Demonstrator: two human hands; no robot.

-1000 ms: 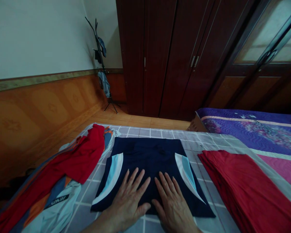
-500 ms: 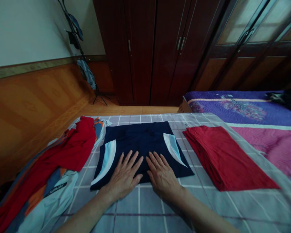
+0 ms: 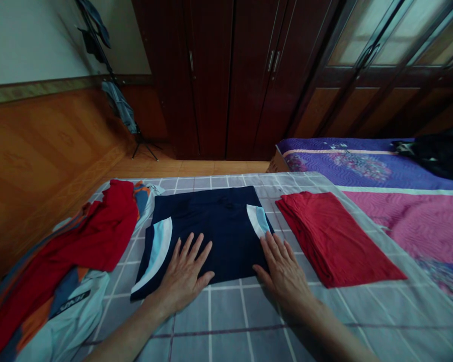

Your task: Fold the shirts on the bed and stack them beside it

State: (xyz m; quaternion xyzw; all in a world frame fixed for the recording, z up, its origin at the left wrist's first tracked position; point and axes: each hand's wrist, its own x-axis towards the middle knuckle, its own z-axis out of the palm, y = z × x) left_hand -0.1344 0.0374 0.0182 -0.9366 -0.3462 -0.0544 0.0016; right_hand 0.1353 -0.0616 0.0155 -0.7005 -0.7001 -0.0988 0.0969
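A dark navy garment [image 3: 215, 216] with white and light-blue curved panels lies flat and folded on the checked bedspread [image 3: 226, 317]. My left hand [image 3: 186, 271] rests palm down on its near left part, fingers spread. On its near right corner lies my right hand [image 3: 281, 269], palm down with the thumb apart, partly covering the right panel. To the right is a folded red garment [image 3: 340, 236], touched by neither hand. A loose pile with a red garment [image 3: 98, 231] and a pale garment [image 3: 79, 306] is heaped at the left.
Beyond the bedspread's far edge stands a dark wooden wardrobe [image 3: 211, 100]. A coat stand [image 3: 136, 133] is at the far left. Another bed with a purple and pink cover [image 3: 419, 216] adjoins on the right, with dark cloth [image 3: 441, 153] on it.
My right hand has moved right across the navy garment to its right corner, over the lower right panel. My left hand stays on the left part. The view has shifted slightly right.
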